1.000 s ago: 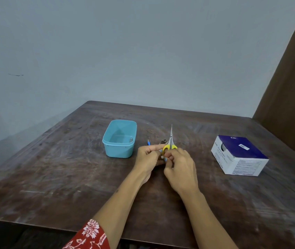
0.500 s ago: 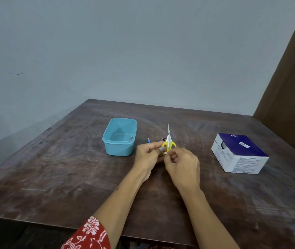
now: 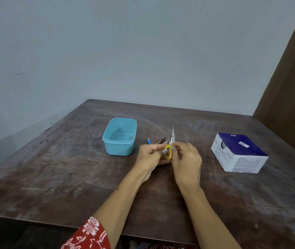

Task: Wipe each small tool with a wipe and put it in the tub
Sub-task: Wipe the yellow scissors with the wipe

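Table (image 3: 53, 168) — hands grip scissors (image 3: 170, 148) (yellow-handled)

Both bare forearms reach from the near edge toward the middle of the scene, converging until the hands almost meet. The left hand (image 3: 149, 156), its arm emerging from a red floral sleeve (image 3: 89, 236), has thumb and curled fingers pinched closed, the thumb lying across the top. The right hand (image 3: 186, 159) shows its back to the camera, its fingertips (image 3: 175, 145) bunched into a pinch beside the left thumb.
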Demonstrator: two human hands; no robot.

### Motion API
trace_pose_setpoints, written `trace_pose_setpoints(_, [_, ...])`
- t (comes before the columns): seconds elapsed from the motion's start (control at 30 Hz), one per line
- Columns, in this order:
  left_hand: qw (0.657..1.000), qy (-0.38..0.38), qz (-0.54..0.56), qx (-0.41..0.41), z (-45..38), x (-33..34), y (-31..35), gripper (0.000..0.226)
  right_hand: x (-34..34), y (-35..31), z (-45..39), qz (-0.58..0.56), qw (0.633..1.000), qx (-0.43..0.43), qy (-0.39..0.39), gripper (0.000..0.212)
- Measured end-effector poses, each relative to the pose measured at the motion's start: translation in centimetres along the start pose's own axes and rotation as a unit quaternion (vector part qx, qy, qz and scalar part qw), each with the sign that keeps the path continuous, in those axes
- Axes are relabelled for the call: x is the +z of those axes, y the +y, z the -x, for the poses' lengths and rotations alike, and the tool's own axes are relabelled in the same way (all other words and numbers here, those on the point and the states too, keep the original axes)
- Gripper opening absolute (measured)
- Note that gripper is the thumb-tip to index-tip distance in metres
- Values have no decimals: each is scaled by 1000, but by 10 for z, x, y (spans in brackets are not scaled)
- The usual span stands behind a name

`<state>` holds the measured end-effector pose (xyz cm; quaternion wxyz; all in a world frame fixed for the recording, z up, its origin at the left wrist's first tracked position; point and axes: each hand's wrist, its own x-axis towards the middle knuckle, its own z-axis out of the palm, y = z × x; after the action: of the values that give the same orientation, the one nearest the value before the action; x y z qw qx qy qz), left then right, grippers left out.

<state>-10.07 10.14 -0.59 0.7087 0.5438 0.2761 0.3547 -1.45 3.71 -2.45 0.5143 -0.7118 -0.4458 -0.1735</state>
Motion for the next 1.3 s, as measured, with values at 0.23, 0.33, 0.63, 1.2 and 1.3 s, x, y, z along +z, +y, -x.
trace_pose_setpoints(0.23, [999, 38, 11, 15, -2, -1, -2, 25, -1, -1, 4, -5, 997, 30, -67, 5])
trace_pose_setpoints(0.33, [1000, 14, 4, 5, 0, 0, 0, 24, 1, 1, 0, -2, 1000, 10, -30, 9])
trace_pose_setpoints(0.63, [999, 34, -4, 8, -1, 0, -2, 26, 0, -2, 3, 1, 999, 8, -46, 7])
trace_pose_setpoints(1.2, [1000, 12, -3, 22, 1, 0, -3, 26, 2, 0, 3, 7, 999, -20, -45, 7])
trace_pose_setpoints(1.3, [1000, 8, 1, 20, 1, 0, -2, 27, 2, -2, 3, 30, 998, -29, -39, 6])
